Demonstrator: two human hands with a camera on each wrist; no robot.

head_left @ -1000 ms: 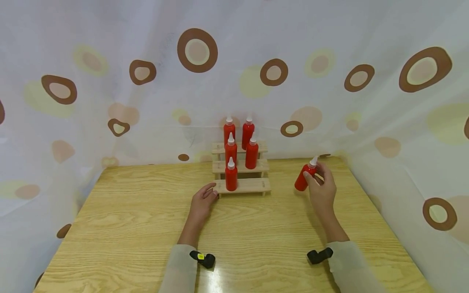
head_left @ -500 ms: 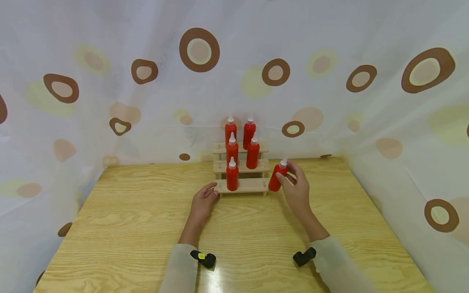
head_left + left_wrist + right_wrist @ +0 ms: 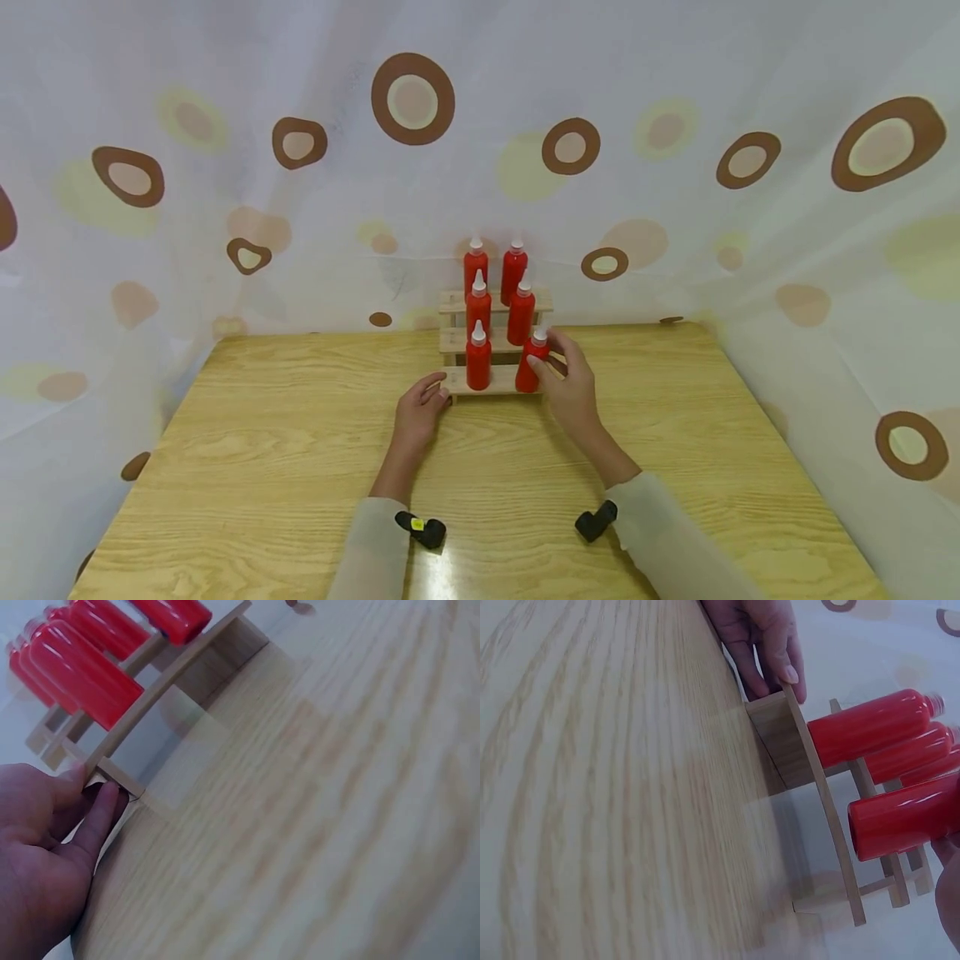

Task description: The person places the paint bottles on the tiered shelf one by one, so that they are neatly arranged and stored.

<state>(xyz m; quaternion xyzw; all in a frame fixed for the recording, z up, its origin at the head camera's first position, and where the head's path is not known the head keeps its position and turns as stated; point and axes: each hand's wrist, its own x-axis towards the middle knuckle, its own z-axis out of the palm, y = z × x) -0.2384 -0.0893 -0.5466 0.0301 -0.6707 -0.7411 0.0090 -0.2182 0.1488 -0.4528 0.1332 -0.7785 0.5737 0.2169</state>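
Observation:
My right hand [image 3: 572, 387] pinches a red squeeze bottle [image 3: 529, 375] with a white nozzle near its top. In the right wrist view that bottle's base hangs a little over the lowest step, slightly tilted. The three-step wooden rack [image 3: 501, 380] carries several matching bottles, including a front-left one [image 3: 477, 364] upright on the lowest step. With thumb and fingers, my left hand [image 3: 416, 417] grips the left end of that step. In the left wrist view the thumb lies at the board and a finger [image 3: 97, 821] against its leg.
The rack stands on a wood-grain table [image 3: 300, 467] near its back edge. A white curtain [image 3: 315, 208] with brown ring patterns hangs behind and along both sides. Upright bottles [image 3: 521, 321] fill the rack's middle and top steps, close behind the held one.
My right hand has carried the bottle leftward from the table's right side to above the right part of the lowest step. My left hand has stayed at the rack's left end.

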